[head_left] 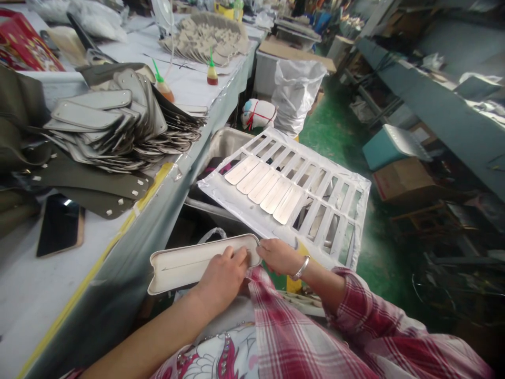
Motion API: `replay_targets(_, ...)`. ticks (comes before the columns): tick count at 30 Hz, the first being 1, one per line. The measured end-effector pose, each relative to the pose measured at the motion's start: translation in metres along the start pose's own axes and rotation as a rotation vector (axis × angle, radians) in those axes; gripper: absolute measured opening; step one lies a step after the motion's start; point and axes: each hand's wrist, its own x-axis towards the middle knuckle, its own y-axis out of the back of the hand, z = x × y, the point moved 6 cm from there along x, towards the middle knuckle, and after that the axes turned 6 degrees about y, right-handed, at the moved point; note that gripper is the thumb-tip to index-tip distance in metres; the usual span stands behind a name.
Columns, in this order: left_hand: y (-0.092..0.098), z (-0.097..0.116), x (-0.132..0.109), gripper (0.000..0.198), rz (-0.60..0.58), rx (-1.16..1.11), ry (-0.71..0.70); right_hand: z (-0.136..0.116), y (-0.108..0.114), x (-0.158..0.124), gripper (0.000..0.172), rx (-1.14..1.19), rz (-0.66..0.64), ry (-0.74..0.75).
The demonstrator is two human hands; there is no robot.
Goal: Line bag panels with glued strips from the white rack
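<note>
A long cream panel (185,266) with a raised rim, a notched left end and a rounded right end lies across my lap, a thin dark line running along it. My left hand (226,273) has its fingers bent and pressed onto the panel near the rounded end. At that same end, my right hand (278,255), with a bangle on the wrist, pinches the rim. A small dark bit shows at its fingertips, too small to name. Just beyond, several cream strips (262,187) lie side by side on a white slatted rack (236,202).
On the left table (118,263) lie a phone (59,223), a heap of grey rounded panels (106,121), olive pieces (94,184) and two green-tipped bottles (212,73). The rack rests over a metal basin (229,138). A white sack (295,95) stands behind it.
</note>
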Motion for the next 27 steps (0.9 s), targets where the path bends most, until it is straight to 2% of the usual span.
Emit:
replay_targets(5,0.002,0.000,-0.001,0.039,0.020,-0.025,0.008,0.013,-0.010,0.004,0.027,0.522,-0.076,-0.075)
replay_targets(7,0.003,-0.001,-0.001,0.044,0.024,-0.064,0.014,0.016,-0.021,0.004,0.033,0.827,-0.162,-0.008)
replay_targets(9,0.004,-0.002,0.000,0.048,0.035,-0.097,0.019,0.019,-0.032,0.006,0.037,1.152,-0.196,0.093)
replay_targets(12,0.004,-0.004,0.000,0.049,0.041,-0.116,0.026,0.029,-0.044,0.015,0.043,1.400,-0.117,0.145)
replay_targets(15,0.004,-0.006,0.000,0.051,0.031,-0.112,0.010,0.032,-0.052,0.023,0.045,1.429,-0.079,0.099)
replay_targets(17,0.005,-0.007,0.001,0.050,0.031,-0.111,-0.001,0.032,-0.050,0.026,0.044,1.379,-0.072,0.013)
replay_targets(20,0.005,-0.009,0.005,0.048,0.034,-0.124,-0.004,0.032,-0.039,0.027,0.043,1.242,-0.092,-0.127)
replay_targets(23,0.007,-0.008,0.008,0.047,0.018,-0.162,0.019,0.030,-0.028,0.023,0.039,1.116,-0.143,-0.181)
replay_targets(25,0.012,-0.006,0.003,0.050,0.011,-0.254,0.024,0.028,-0.025,0.019,0.037,1.044,-0.184,-0.204)
replay_targets(27,0.019,-0.010,-0.010,0.062,0.039,-0.488,0.009,0.027,-0.024,0.017,0.035,0.994,-0.202,-0.219)
